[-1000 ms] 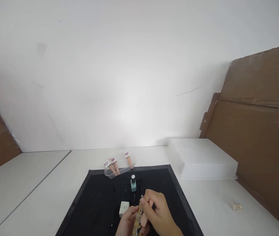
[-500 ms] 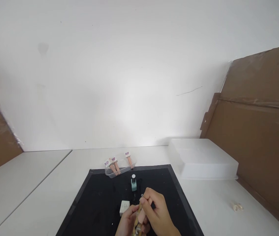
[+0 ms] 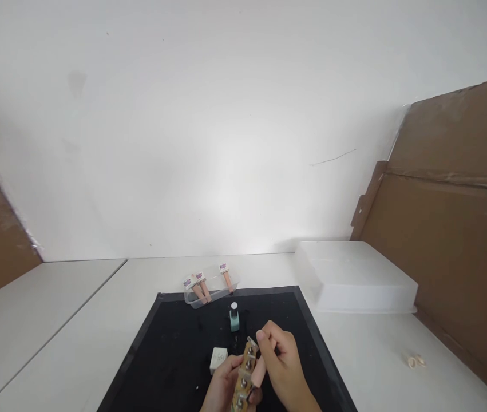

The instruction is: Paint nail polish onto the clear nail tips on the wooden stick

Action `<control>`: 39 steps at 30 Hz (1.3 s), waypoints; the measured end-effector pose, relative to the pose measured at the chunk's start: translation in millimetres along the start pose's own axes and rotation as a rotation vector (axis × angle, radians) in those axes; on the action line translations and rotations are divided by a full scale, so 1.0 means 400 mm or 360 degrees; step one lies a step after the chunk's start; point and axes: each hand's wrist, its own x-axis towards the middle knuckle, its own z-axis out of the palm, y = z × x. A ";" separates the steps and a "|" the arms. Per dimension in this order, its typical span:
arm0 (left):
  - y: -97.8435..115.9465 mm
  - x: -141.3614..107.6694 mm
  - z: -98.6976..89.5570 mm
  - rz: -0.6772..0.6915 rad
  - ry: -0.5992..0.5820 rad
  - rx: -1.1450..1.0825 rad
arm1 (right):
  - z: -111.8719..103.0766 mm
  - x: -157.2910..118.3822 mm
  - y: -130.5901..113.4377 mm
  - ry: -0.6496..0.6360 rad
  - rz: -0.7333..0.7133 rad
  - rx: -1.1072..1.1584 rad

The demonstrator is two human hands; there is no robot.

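Observation:
My left hand [image 3: 222,384] is wrapped round a tan strip [image 3: 242,384] that carries several shiny round metal studs in a row, with a clear bit at its far end. Close beside it my right hand [image 3: 284,366] is closed round a pale pink stick [image 3: 259,372]. The stick slants across the strip's right edge, its dark lower end close to the studs; whether they touch I cannot tell. Left of the strip lies a small white block [image 3: 218,359] with faint markings. Just beyond the hands stands a teal bottle [image 3: 234,321] with a black and white cap.
A clear tray [image 3: 213,298] with labelled pink sticks [image 3: 202,286] overlaps the far edge of the black mat [image 3: 166,343]. A translucent white bin [image 3: 357,280] sits upside down at the right, beside a cardboard wall [image 3: 449,246]. Small cream rings [image 3: 415,361] lie on the white table.
My right hand has shifted slightly right and up, drawing the pink stick off the middle of the strip. The strip's row of studs now shows.

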 end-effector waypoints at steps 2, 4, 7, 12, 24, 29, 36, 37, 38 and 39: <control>0.005 -0.003 0.000 -0.0046 0.0003 -0.0028 | -0.004 0.005 0.000 0.0044 0.0083 0.0152; 0.007 -0.006 0.002 -0.0063 0.0010 -0.0050 | -0.009 0.010 0.003 0.0043 0.0165 0.0372; 0.009 -0.010 0.009 -0.0054 0.0027 -0.0073 | -0.014 0.014 0.007 -0.0007 0.0250 0.0719; 0.012 -0.014 0.023 -0.0063 0.0029 -0.0089 | -0.011 0.017 -0.007 -0.0018 0.0374 0.1018; 0.007 -0.003 0.012 -0.0039 0.0071 -0.0074 | -0.011 0.017 -0.013 -0.0022 0.0466 0.0958; 0.004 0.000 0.008 -0.0014 0.0063 -0.0074 | -0.014 0.020 -0.008 -0.0054 0.0445 0.0911; 0.002 0.000 -0.002 -0.0049 0.0040 -0.0052 | -0.007 0.018 -0.001 -0.0117 0.0371 0.0810; 0.002 0.001 -0.002 -0.0052 0.0040 -0.0045 | -0.006 0.017 0.001 -0.0125 0.0371 0.0780; 0.002 0.002 -0.002 -0.0055 0.0041 -0.0039 | -0.006 0.017 0.002 -0.0131 0.0372 0.0750; 0.003 0.003 -0.003 -0.0059 0.0043 -0.0033 | -0.005 0.017 0.004 -0.0137 0.0369 0.0720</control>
